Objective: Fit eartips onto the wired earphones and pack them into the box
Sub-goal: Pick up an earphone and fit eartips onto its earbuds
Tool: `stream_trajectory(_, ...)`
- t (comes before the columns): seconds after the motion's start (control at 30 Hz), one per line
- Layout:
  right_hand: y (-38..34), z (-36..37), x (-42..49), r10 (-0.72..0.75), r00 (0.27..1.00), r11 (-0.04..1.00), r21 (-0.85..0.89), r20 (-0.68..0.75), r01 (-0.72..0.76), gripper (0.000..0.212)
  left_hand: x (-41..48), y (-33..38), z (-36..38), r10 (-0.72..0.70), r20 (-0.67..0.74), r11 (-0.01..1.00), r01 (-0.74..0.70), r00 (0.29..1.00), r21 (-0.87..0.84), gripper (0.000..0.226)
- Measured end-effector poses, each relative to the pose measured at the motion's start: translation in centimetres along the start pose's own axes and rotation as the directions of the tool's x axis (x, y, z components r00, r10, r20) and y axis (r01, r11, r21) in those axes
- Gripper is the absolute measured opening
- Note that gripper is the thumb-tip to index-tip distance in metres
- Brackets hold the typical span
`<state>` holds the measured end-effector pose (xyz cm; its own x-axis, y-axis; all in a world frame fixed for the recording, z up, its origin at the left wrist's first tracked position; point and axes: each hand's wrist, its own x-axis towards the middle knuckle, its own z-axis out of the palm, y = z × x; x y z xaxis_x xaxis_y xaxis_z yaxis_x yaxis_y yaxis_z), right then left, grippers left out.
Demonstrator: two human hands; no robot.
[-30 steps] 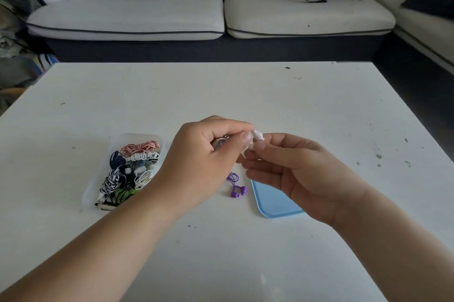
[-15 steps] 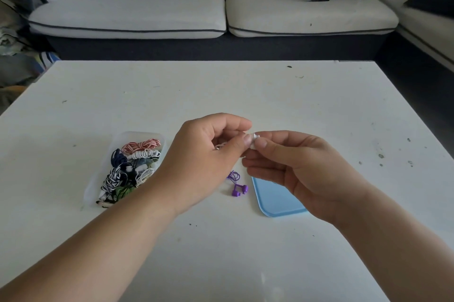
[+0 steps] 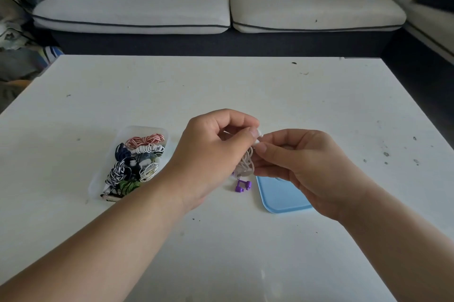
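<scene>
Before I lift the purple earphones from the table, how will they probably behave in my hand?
The purple earphones look small, so probably very light. Their thin cord is mostly hidden behind the left hand, but it likely hangs floppy, like the white cord drooping between both hands. The rounded buds may slip or roll slightly on the smooth table.

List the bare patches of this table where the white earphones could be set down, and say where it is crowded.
Free: the table's far half toward the sofa, the right side beyond the blue lid, the near strip between the forearms. Crowded: the middle, with the clear box of coiled earphones, purple earphones and both hands.
</scene>
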<state>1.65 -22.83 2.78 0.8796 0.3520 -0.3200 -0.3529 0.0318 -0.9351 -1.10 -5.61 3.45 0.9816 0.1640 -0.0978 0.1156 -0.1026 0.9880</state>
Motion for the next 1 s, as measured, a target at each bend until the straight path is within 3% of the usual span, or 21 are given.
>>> stream_trajectory(0.4,-0.1,-0.1,0.1,-0.037,0.998,0.997,-0.074,-0.059,0.032,0.014,0.3,0.0,-0.4,-0.020,0.050,1.000,0.018,0.999,0.023,0.012)
stream_trajectory(0.53,-0.1,0.0,0.3,-0.065,0.996,0.982,-0.183,-0.060,0.053,0.011,0.3,-0.1,-0.2,-0.050,0.034,0.998,0.049,0.998,0.048,0.010)
stream_trajectory(0.67,-0.3,-1.6,1.4,-0.092,0.971,0.967,-0.254,-0.219,0.034,0.008,0.9,-0.4,-0.2,-0.127,-0.041,0.991,0.125,0.991,-0.045,0.009)
stream_trajectory(0.8,2.2,-3.5,3.9,-0.200,0.904,0.818,-0.572,-0.377,-0.057,0.011,1.2,-0.8,-0.1,-0.185,-0.023,0.979,0.183,0.982,-0.086,0.011)
stream_trajectory(1.0,7.4,-1.6,7.2,-0.193,0.952,0.624,-0.778,-0.239,-0.069,0.007,1.3,-1.1,-0.3,-0.220,-0.014,0.974,0.219,0.975,-0.055,0.008)
